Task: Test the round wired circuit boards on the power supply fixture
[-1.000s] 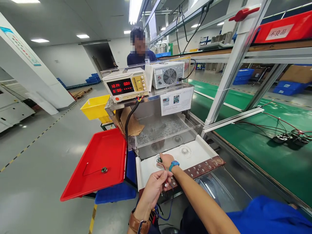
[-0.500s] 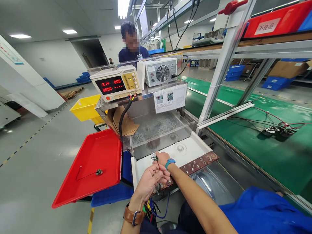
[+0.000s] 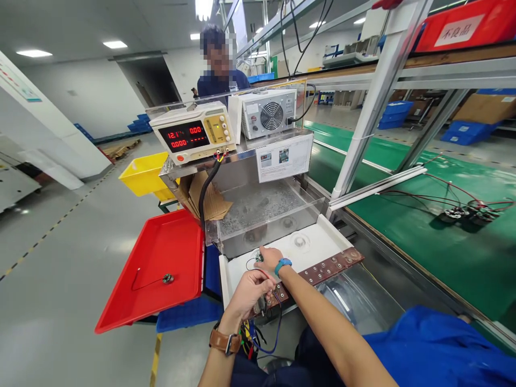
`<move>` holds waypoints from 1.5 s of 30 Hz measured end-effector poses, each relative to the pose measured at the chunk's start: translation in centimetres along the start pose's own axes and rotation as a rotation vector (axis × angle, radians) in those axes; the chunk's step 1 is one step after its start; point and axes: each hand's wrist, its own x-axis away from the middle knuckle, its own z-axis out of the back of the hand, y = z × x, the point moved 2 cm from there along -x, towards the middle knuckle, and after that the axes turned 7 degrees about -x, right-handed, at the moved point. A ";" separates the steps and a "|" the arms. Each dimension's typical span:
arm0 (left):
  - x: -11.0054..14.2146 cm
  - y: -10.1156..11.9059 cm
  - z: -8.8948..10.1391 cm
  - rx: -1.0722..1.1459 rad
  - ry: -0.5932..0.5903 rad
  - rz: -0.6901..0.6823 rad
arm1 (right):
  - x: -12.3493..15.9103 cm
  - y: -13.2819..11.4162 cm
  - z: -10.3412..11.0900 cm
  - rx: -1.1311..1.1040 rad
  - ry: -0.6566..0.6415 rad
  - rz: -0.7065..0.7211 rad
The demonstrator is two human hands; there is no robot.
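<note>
My right hand (image 3: 269, 259), with a blue band at the wrist, is closed around a small motor (image 3: 258, 258) over the white tray (image 3: 318, 234). A thin dark lead loops out of the motor to the left. Just in front, my left hand (image 3: 250, 293), wearing a brown-strapped watch, pinches a red wire (image 3: 263, 273). Its fingertips are at the left part of the brown terminal strip (image 3: 318, 274), which has rows of metal studs. Whether the wire's end touches a stud is hidden. Blue and other coloured cables (image 3: 258, 344) hang below the strip.
A power supply (image 3: 193, 134) with red digits stands behind, beside a grey fan-cooled unit (image 3: 270, 115). At left, a red tray (image 3: 153, 252) holds another small motor (image 3: 167, 278). Several motors (image 3: 470, 214) lie on the green bench at right. A person (image 3: 220, 75) is behind the equipment.
My left hand has moved down slightly, bringing the red wire nearer the terminal strip. My right hand keeps the motor over the white tray. The view has shifted slightly.
</note>
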 end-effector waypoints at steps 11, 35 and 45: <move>-3.9 -5.0 1.2 -0.537 0.365 0.022 | -0.3 0.1 0.1 0.014 -0.007 0.015; -2.9 -5.1 1.0 -0.848 0.437 0.111 | 0.4 -0.7 0.4 -0.008 0.015 -0.020; -2.1 -4.1 0.8 -0.860 0.421 0.182 | 0.1 -0.7 -0.9 -0.030 0.057 -0.031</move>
